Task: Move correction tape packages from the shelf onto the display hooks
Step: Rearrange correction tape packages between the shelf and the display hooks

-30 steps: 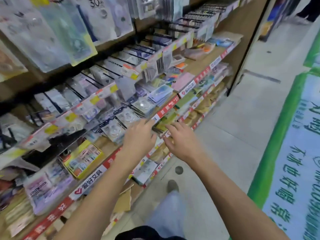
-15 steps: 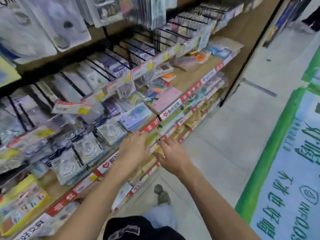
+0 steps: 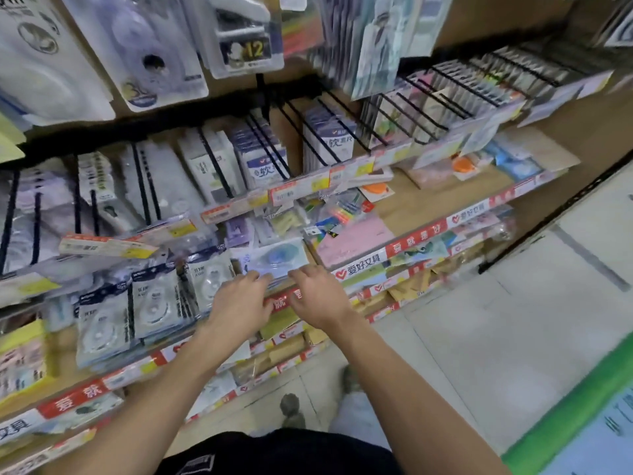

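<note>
While both arms stretch toward the shelf (image 3: 404, 209), the left hand (image 3: 239, 303) and right hand (image 3: 317, 299) sit side by side at its front edge, knuckles up. Fingers of both reach onto the near edge of a flat stack of glossy blister packs (image 3: 274, 260), pale blue oval dispenser showing under clear plastic. Whether they pinch it or only touch it, I cannot tell; the fingertips are hidden against the stack.

Left of that stack, more correction tape packs (image 3: 150, 303) lie overlapping on the same brown board, white round tape wheels under shiny film with dark header cards. A yellow box (image 3: 20, 358) sits at the far left. Right of the hands, a flat pink pad (image 3: 356, 234) and bright sticky notes (image 3: 342, 214) lie on the board, then an orange round item (image 3: 462, 166) further along.

Red and white price strip (image 3: 418, 241) runs along the shelf edge, glossy, with printed characters. Above, thin black wire hooks (image 3: 270, 145) jut forward in a row, packs hanging tight on them, small paper tags at the tips. Big blister cards (image 3: 144, 53) hang higher up. Grey tiled floor (image 3: 479, 320) below, green mat (image 3: 575, 419) at the right.
</note>
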